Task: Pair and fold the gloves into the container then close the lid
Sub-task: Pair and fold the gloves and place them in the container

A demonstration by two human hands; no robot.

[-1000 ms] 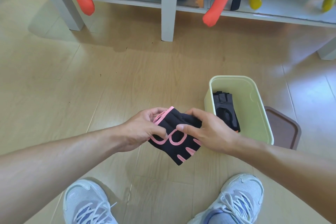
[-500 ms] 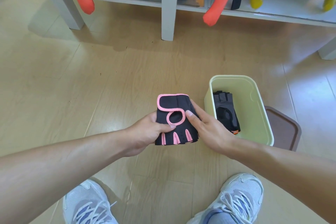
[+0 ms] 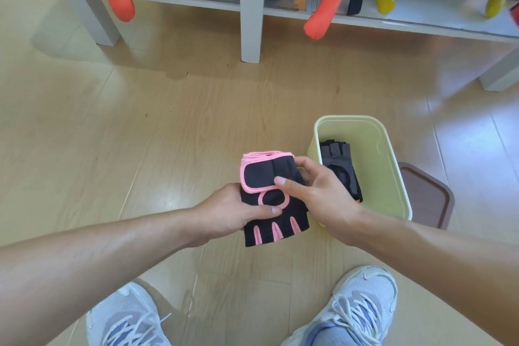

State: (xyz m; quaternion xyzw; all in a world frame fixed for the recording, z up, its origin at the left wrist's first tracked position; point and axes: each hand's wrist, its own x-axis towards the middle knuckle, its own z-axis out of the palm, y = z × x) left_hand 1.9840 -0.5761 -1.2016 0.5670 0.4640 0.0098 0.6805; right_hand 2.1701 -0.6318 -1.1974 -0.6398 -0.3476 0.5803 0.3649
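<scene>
Left grip [image 3: 233, 212], gloves [image 3: 273, 199] beside container [image 3: 393, 177]

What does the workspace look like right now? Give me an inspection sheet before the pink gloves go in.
Surface: light wood-look floor, glare patches.
Job's things: pink-trimmed black gloves stacked, held above the floor left of the pale green container; dark gloves already inside it; brown lid on the floor against its right side, off.
Clutter: nothing seen.
Hands: left hand grips the gloves' lower half, thumb on top; right hand pinches the wrist-strap end.
Cables: nothing seen.
Surroundings: white shelf holding orange, black and yellow padded items; two pale sneakers at the bottom edge.
</scene>
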